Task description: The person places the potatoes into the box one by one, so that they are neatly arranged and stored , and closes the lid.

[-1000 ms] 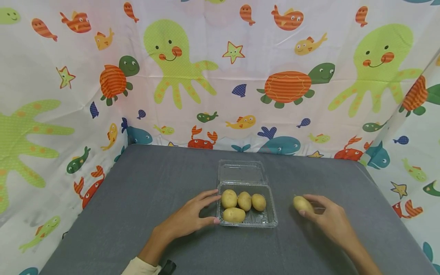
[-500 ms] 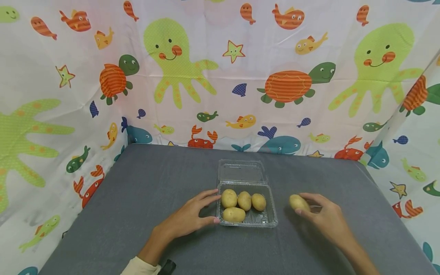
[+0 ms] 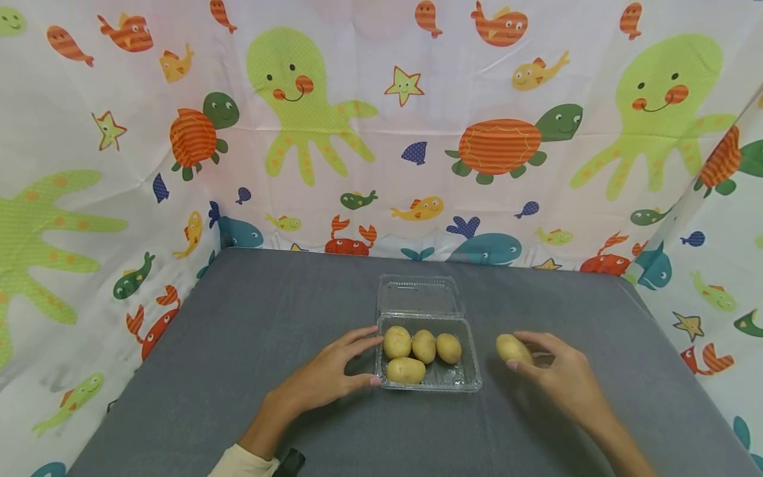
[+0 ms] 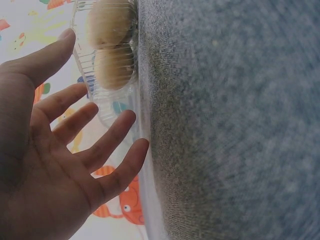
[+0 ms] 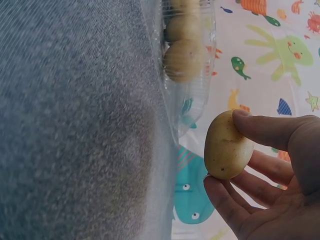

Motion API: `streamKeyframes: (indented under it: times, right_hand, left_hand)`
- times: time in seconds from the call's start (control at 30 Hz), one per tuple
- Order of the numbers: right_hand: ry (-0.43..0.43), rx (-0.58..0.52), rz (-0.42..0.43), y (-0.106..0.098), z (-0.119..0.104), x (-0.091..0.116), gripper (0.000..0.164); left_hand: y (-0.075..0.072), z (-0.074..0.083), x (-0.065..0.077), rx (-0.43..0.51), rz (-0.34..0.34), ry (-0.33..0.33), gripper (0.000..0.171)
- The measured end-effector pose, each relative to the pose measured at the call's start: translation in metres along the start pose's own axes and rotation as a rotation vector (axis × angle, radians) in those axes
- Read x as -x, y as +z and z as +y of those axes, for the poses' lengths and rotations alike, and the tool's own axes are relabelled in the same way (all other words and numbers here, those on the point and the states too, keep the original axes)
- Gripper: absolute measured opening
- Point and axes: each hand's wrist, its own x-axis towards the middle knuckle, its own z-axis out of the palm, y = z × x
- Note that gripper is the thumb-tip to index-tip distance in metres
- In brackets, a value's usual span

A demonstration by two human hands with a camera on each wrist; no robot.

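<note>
My right hand (image 3: 563, 377) pinches a potato (image 3: 512, 349) between thumb and fingers. In the right wrist view this potato (image 5: 226, 146) shows smooth and yellow-brown, clear of the table surface. Left of it stands a clear plastic clamshell container (image 3: 461, 381) with several potatoes (image 3: 406, 371) inside, grouped toward its left. Its hinged lid (image 3: 419, 296) lies tipped back behind it. At the container's left side, my left hand (image 3: 324, 371) has its fingers spread, with thumb tip and fingertips right at the rim. The left wrist view shows the hand's (image 4: 65, 145) palm holding nothing.
A dark grey cloth covers the table (image 3: 286, 291). Behind and at both sides hangs a white curtain (image 3: 381, 146) printed with sea animals. A dark band (image 3: 290, 462) sits by the left sleeve (image 3: 244, 462).
My right hand has moved left with the potato, a little closer to the container. The left hand and the container have stayed in place.
</note>
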Motion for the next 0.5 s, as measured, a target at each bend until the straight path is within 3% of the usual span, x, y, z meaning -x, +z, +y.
streamKeyframes:
  times: [0.5]
  right_hand:
    - [-0.002, 0.003, -0.033, 0.001, -0.019, 0.0, 0.05]
  left_hand:
    - [-0.001, 0.0, 0.001, -0.014, -0.003, -0.005, 0.073]
